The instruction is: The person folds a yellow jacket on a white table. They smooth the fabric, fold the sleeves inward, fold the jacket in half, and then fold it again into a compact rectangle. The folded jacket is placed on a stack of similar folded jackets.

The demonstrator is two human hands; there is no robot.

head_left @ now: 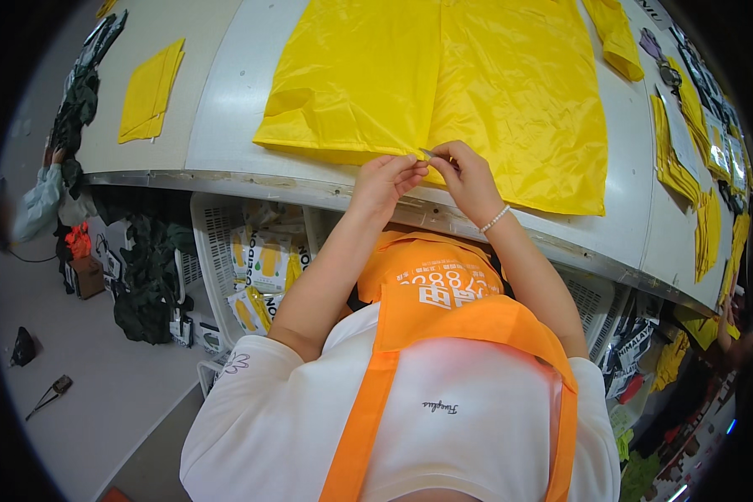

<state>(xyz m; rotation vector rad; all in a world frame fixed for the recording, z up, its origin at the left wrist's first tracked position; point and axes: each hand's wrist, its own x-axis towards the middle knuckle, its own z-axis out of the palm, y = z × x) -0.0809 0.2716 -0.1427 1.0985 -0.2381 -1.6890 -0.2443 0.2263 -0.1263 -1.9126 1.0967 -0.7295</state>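
A large shiny yellow garment (510, 100) lies spread over the worktable, its lower hem toward me and a seam running up its middle. My left hand (386, 182) is closed in a pinch right at the hem, near the foot of that seam. Whatever sits between those fingertips is too small to make out. Close beside it, my right hand (467, 177) grips a small pointed metal tool (427, 153), whose tip points at the left fingertips. The rest of the tool is hidden by the fingers.
Folded yellow pieces (151, 90) lie at the table's left, and more yellow garments (676, 155) with packets at the right. Below the table edge (251, 186) stand white baskets (213, 251) of packaged yellow items. Dark garments (146, 280) hang at left; another person's sleeve (38, 205) shows there.
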